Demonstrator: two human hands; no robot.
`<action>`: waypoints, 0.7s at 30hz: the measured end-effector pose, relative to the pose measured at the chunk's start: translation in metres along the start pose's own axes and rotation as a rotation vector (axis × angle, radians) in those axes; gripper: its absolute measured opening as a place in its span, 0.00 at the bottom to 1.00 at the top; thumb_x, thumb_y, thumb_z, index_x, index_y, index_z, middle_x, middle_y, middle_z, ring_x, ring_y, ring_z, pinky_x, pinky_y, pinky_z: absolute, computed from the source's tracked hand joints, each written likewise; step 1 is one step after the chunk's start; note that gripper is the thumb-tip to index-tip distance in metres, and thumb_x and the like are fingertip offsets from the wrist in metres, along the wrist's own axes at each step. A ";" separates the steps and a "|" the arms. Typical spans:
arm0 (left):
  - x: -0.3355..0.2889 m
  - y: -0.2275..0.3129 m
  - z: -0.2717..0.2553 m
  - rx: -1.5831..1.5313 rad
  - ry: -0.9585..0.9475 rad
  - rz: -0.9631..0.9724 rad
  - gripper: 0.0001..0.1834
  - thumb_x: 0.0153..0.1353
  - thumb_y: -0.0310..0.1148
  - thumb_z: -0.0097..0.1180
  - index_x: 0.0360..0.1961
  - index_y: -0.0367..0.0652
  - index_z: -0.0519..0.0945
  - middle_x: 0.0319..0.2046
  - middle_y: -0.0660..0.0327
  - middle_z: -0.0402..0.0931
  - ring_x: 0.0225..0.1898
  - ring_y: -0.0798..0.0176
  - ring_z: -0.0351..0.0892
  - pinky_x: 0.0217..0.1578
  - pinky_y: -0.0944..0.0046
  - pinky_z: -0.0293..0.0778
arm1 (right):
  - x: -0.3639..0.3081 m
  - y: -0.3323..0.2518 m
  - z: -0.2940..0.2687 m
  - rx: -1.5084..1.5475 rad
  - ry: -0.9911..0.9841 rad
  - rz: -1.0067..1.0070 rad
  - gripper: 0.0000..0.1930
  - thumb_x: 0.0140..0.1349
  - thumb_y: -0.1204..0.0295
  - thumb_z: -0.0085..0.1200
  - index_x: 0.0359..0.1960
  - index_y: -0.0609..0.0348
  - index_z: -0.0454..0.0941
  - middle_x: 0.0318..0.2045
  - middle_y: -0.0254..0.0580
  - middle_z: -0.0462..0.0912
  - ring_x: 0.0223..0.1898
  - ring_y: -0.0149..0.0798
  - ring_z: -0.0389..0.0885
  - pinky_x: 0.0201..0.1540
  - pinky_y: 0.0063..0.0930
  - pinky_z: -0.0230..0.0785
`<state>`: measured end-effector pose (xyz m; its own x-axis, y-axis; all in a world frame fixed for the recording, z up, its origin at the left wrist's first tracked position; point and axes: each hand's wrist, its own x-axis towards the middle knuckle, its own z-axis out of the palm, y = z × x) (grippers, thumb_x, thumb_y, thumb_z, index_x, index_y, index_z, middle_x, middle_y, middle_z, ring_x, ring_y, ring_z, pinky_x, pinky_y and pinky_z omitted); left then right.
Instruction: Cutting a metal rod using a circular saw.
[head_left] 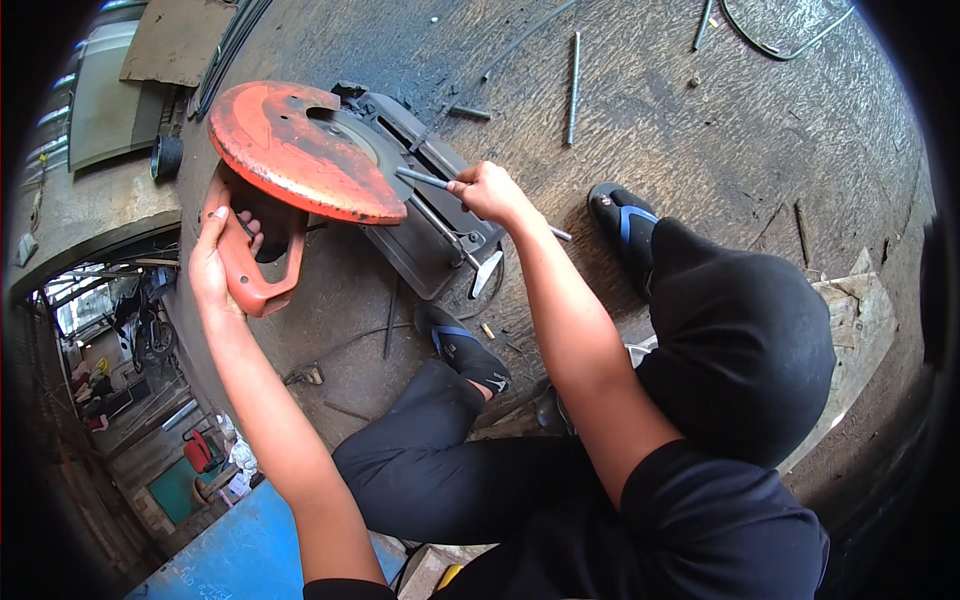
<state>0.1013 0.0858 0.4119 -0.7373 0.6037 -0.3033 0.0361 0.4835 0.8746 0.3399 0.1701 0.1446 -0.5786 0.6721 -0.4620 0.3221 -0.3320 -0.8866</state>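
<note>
In front of me on the ground stands a cut-off saw with a worn orange blade guard (300, 150) and a dark metal base (405, 245). My left hand (212, 262) is closed around its orange loop handle (270, 292). Part of the cutting disc (352, 135) shows beside the guard. A thin metal rod (422, 178) is gripped in my right hand (488, 192); one end points at the disc, and its other end sticks out behind my wrist. Whether the rod touches the disc cannot be made out. The saw's clamp has a silver crank handle (486, 274) at its near end.
A long rod (574, 90) and a short rod piece (470, 113) lie on the stained floor beyond the saw. Farther right is a curved wire (775, 50). My sandalled feet are close to the saw base. A wooden board (858, 335) lies at right; a blue panel (235, 545) is at lower left.
</note>
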 end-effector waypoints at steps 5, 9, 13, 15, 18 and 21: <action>0.009 -0.001 -0.012 0.013 0.001 -0.017 0.22 0.60 0.38 0.59 0.50 0.35 0.72 0.38 0.54 0.75 0.36 0.60 0.78 0.36 0.62 0.77 | 0.010 0.011 -0.017 0.237 -0.083 0.067 0.16 0.57 0.60 0.53 0.29 0.61 0.85 0.14 0.39 0.77 0.20 0.33 0.78 0.24 0.29 0.69; 0.001 0.001 0.001 -0.027 0.014 -0.016 0.24 0.60 0.39 0.59 0.52 0.35 0.72 0.38 0.55 0.75 0.34 0.60 0.78 0.36 0.62 0.78 | 0.005 0.004 -0.022 0.430 -0.226 0.215 0.15 0.56 0.64 0.50 0.26 0.61 0.84 0.11 0.31 0.67 0.13 0.31 0.72 0.14 0.26 0.60; 0.002 0.001 0.000 -0.010 -0.005 -0.016 0.26 0.60 0.40 0.58 0.55 0.36 0.70 0.39 0.55 0.74 0.36 0.60 0.77 0.38 0.61 0.77 | 0.005 0.008 -0.017 0.483 -0.329 0.238 0.14 0.58 0.64 0.51 0.31 0.59 0.85 0.13 0.30 0.70 0.10 0.26 0.63 0.12 0.24 0.51; 0.001 0.003 0.004 0.000 -0.024 -0.012 0.28 0.61 0.42 0.55 0.59 0.40 0.68 0.40 0.57 0.74 0.40 0.62 0.76 0.42 0.61 0.76 | 0.004 0.011 -0.015 0.547 -0.401 0.237 0.14 0.58 0.63 0.51 0.33 0.59 0.85 0.14 0.30 0.70 0.10 0.25 0.60 0.12 0.23 0.48; 0.003 0.001 -0.005 -0.006 -0.052 -0.021 0.28 0.61 0.41 0.55 0.59 0.41 0.67 0.41 0.57 0.74 0.41 0.62 0.75 0.43 0.61 0.76 | 0.003 0.008 -0.008 0.521 -0.498 0.267 0.13 0.60 0.63 0.50 0.34 0.57 0.85 0.16 0.27 0.68 0.10 0.22 0.52 0.13 0.23 0.42; 0.002 0.000 -0.002 -0.010 -0.038 -0.013 0.28 0.61 0.41 0.55 0.60 0.41 0.67 0.41 0.57 0.73 0.42 0.62 0.75 0.43 0.61 0.76 | 0.003 0.011 -0.005 0.525 -0.464 0.292 0.13 0.61 0.63 0.52 0.34 0.59 0.84 0.15 0.27 0.66 0.11 0.23 0.52 0.13 0.23 0.42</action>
<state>0.0985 0.0856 0.4124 -0.7115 0.6210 -0.3288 0.0195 0.4852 0.8742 0.3460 0.1717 0.1334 -0.8178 0.1996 -0.5399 0.1792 -0.8030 -0.5684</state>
